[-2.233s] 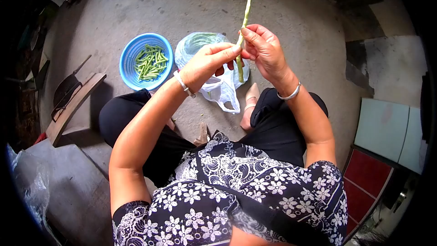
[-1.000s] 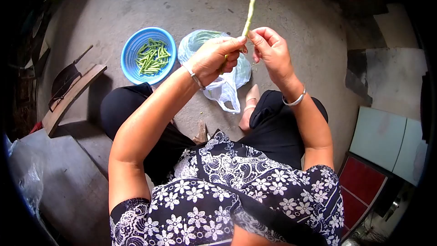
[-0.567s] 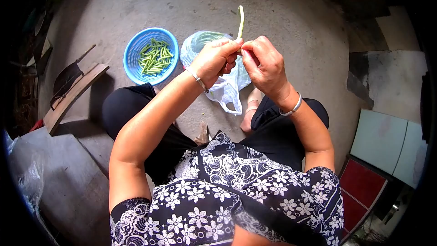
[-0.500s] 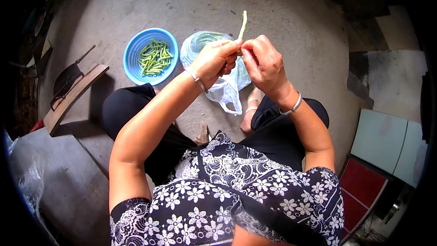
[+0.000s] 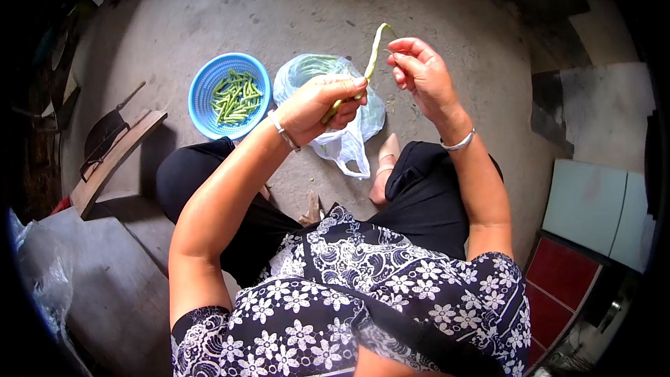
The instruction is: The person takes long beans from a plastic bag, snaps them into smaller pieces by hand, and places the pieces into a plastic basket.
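My left hand [image 5: 326, 106] is closed around a long green bean [image 5: 374, 56], which rises from between thumb and fingers and bends over at its upper end. Its lower end pokes out below the fingers. To the right, my right hand [image 5: 423, 73] has its thumb and fingertips pinched together on a thin strand that seems to run from the bean's bent tip. Below my hands, a thin plastic bag [image 5: 300, 73] with green beans showing through lies on the floor. Left of it stands a blue plastic basket [image 5: 198, 126] holding several short bean pieces [image 5: 236, 98].
A curved wooden board [image 5: 115, 157] with a dark-bladed tool [image 5: 105, 132] on it is at the left. Clear plastic [image 5: 45, 265] lies at the lower left. A pale-topped, red-tiled block [image 5: 585, 202] stands at the right. The floor [image 5: 279, 7] is concrete.
My right hand has moved right and away from my left hand, drawing the thin strand off the bean. More of the bean now shows, and its top is bent over.
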A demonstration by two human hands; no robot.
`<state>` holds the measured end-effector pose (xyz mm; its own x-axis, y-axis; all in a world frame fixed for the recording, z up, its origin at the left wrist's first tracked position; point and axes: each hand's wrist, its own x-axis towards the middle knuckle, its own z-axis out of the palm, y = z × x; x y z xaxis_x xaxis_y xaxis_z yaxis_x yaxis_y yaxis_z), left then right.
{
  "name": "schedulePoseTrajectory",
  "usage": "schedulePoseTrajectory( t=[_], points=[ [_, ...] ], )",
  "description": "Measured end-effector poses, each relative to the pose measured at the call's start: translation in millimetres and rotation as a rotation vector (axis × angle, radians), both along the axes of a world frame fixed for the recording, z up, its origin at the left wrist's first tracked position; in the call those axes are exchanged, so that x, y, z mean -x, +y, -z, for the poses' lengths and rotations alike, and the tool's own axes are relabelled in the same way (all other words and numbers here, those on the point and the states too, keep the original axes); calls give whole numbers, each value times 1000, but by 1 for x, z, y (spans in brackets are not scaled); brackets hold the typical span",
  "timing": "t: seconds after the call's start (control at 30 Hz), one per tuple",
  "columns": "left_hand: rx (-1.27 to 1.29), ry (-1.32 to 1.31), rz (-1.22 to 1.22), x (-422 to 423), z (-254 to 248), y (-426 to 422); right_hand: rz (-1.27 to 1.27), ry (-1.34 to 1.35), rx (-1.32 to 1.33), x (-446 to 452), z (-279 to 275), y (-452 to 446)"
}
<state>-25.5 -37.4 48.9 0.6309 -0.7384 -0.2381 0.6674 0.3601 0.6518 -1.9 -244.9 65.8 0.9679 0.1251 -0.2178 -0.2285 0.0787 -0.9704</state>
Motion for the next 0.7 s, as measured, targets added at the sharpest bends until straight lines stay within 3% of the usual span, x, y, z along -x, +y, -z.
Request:
schedulePoseTrajectory(
  t=[0.17,0.37,0.47,0.7],
  points=[
    [-6,-20,111,-1,-2,3,-180,152,-389,2,-8,7],
    [-78,-118,251,-1,1,2,-284,186,-384,3,-10,9],
    [-254,-181,159,0,-5,-2,-258,192,-381,4,-8,9],
    [-216,-142,-113,-3,-5,-10,-103,118,-231,15,-8,24]
  ],
)
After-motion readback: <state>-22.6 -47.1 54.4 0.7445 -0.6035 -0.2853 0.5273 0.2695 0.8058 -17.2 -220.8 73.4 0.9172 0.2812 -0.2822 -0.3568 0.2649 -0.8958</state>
